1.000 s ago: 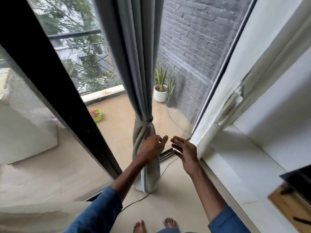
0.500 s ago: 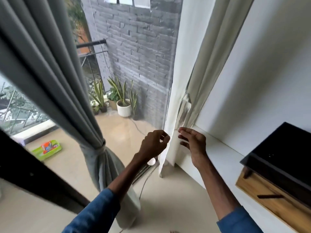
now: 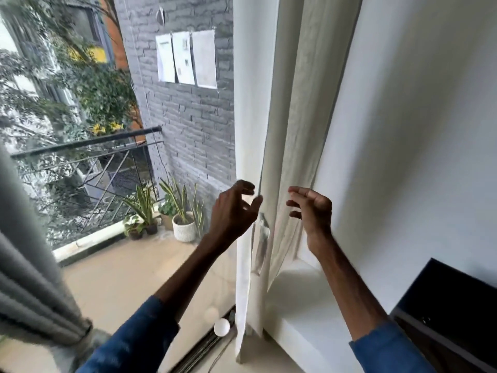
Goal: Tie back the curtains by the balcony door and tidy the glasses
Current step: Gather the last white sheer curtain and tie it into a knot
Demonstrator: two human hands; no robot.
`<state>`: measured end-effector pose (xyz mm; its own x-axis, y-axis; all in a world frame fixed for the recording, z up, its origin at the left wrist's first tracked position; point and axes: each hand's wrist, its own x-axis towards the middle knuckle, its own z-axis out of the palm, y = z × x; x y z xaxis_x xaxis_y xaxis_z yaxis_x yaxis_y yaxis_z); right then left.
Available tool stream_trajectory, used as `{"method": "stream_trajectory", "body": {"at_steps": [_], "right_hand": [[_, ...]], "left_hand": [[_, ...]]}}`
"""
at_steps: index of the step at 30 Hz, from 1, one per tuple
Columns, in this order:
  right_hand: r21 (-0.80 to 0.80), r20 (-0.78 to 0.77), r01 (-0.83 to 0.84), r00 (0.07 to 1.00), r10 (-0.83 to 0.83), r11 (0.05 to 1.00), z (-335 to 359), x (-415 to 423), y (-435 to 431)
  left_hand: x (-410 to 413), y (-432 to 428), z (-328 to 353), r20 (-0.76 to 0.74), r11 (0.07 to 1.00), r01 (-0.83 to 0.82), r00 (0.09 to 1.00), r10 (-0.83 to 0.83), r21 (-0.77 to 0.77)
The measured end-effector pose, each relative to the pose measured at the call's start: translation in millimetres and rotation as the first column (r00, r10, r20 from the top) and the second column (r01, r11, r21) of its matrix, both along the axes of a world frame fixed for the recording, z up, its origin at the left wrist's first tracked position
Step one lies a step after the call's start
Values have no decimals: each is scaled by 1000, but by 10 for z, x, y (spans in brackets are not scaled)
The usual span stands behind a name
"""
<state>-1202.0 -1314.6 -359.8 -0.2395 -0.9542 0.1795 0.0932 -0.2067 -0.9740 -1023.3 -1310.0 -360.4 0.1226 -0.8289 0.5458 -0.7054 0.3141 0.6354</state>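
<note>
A cream curtain point(image 3: 290, 130) hangs loose in long folds at the right side of the balcony door, down to the floor. My left hand point(image 3: 232, 211) is raised at its left edge, fingers curled and apart, holding nothing. My right hand point(image 3: 313, 208) hovers at its right side, fingers spread, also empty. A pale tieback strap point(image 3: 262, 243) dangles along the curtain between my hands. At the far left, a grey curtain point(image 3: 29, 278) is gathered and bound with a tie point(image 3: 86, 328). No glasses are in view.
A white ledge point(image 3: 304, 313) runs along the white wall at right, with a dark box on a wooden cabinet point(image 3: 451, 313) beside it. A white ball point(image 3: 222, 327) lies by the door track. Potted plants point(image 3: 183, 224) and a railing stand on the balcony outside.
My view swung from the tied grey curtain to the cream curtain at the right. Both hands left the grey curtain and rose to either side of the cream one.
</note>
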Motion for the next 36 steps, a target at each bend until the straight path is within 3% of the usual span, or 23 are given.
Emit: {"method": "stream_trajectory", "body": {"at_steps": [11,21,24,29,36], "right_hand": [[-373,-179,16,980,-88,928,1582,-147,-883],[-728,-334,-13,880,-338,685,3165,118,-1807],[-827,-305,-12,850,-430,563,3597,245,-1980],[-927,-207,34,784,-585,373,4449,405,-2215],[-922,-60,193,785,-617,335,5542,474,-2460]], "left_hand": [[-428,-998,1633,51,873,-81,992,120,-481],[-327,-1749,3253,51,684,-68,987,153,-726],[-214,-1872,3850,46,650,-56,989,139,-758],[-50,-1966,4860,40,566,-147,952,305,-811],[-246,-1997,5859,46,445,-208,867,496,-871]]}}
